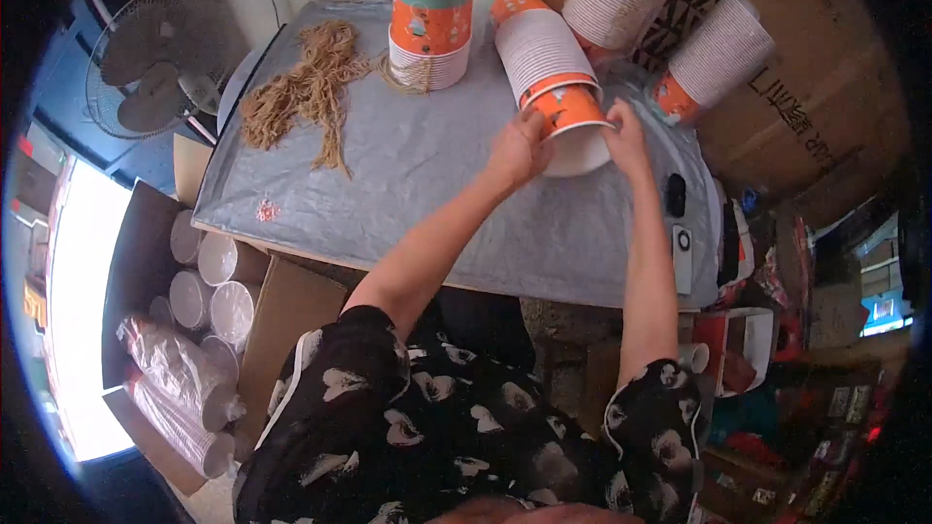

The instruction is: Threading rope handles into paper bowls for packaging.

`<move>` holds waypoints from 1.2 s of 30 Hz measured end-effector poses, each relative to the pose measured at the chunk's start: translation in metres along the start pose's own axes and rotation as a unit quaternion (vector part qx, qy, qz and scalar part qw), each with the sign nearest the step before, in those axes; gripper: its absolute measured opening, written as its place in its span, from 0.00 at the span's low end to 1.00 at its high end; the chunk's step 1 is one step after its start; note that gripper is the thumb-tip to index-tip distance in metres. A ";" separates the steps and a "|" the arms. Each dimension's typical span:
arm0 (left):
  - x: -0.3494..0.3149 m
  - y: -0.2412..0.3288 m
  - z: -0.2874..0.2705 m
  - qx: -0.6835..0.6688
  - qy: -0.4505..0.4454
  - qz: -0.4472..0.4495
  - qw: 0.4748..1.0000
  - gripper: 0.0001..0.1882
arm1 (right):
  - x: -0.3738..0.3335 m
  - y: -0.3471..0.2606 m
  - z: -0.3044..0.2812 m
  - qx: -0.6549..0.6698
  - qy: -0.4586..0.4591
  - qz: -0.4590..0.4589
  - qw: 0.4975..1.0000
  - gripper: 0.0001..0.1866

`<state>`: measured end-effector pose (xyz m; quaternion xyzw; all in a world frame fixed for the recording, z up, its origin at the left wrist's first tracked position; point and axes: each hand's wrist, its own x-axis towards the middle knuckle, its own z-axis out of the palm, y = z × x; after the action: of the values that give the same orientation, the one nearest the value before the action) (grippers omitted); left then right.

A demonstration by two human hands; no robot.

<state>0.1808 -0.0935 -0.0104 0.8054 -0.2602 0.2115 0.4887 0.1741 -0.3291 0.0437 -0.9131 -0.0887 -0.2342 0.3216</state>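
Worktop [417, 194]: covered with a grey sheet, it carries everything below.
Lying cup stack [544, 53]: a long nested sleeve of orange-and-white paper cups on its side at the far middle of the worktop. Judged light for its bulk but loose, so it could slide apart or roll if lifted by 1 end.
Upright cup stack [431, 24]: shorter, standing at the far edge with twine around its base.
Twine bundle [309, 87]: tan strands lying loose, left of the upright stack.
End cup [575, 131]: at the near end of the lying stack, between both hands. Thin paper walls will dent under a squeeze; the rolled rim is the stiffer place to grip.
Left hand [516, 150]: fingers curled against the end cup's left side.
Right hand [626, 131]: fingers closed on its right rim.
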 end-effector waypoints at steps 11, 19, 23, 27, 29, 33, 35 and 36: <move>-0.114 0.029 -0.103 -0.296 -0.023 -0.296 0.908 0.14 | -0.110 -0.087 0.011 0.355 -0.013 0.112 0.928 0.32; -0.158 -0.029 -0.112 -0.232 -0.049 -0.328 0.914 0.16 | -0.143 -0.130 0.056 0.199 -0.034 0.153 0.967 0.31; -0.173 -0.018 -0.136 -0.121 0.044 -0.242 0.962 0.18 | -0.144 -0.168 0.071 0.043 -0.007 0.086 0.995 0.31; -0.176 0.032 -0.173 -0.264 -0.004 -0.294 0.919 0.19 | -0.152 -0.182 0.084 -0.019 0.023 0.081 0.996 0.31; -0.181 0.039 -0.172 -0.357 -0.042 -0.259 0.896 0.21 | -0.157 -0.187 0.084 -0.048 0.034 0.064 0.996 0.31; -0.184 0.028 -0.171 -0.397 -0.053 -0.251 0.881 0.20 | -0.162 -0.205 0.069 -0.155 -0.019 0.062 0.986 0.33; -0.182 0.020 -0.179 -0.390 -0.078 -0.237 0.886 0.19 | -0.154 -0.212 0.064 -0.158 -0.013 0.031 0.987 0.34; -0.181 0.020 -0.180 -0.396 -0.071 -0.246 0.882 0.18 | -0.152 -0.213 0.065 -0.160 -0.004 -0.002 0.987 0.35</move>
<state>0.0124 0.0986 -0.0270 0.5962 -0.1502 -0.0940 0.7831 -0.0012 -0.1247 0.0424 -0.9537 -0.0531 -0.2423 0.1701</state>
